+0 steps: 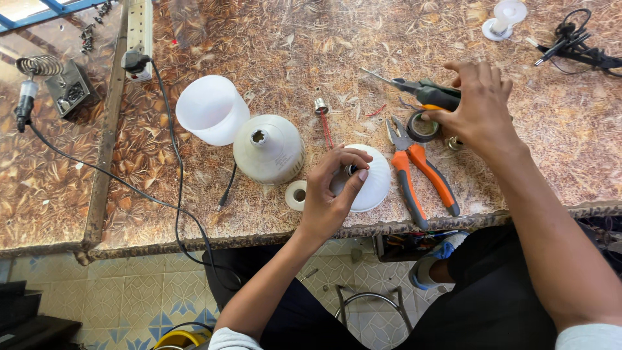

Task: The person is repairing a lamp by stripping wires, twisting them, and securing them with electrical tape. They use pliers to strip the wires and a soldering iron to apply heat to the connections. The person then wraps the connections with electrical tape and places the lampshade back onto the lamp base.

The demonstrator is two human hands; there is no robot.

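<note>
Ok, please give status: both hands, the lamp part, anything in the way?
Left hand pinching metal base on white lamp part. Right hand gripping needle-nose pliers. Orange pliers and tape roll lie close by.

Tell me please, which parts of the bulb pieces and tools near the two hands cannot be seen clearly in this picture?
- Head view: the small metal part on the white ribbed bulb housing is mostly covered by the left hand.
- Head view: the tool handle disappears under the right hand; its rear end is hidden.
- Head view: the tape roll is partly covered by the right thumb.
- Head view: the loose bulb cap is too small for detail.
</note>
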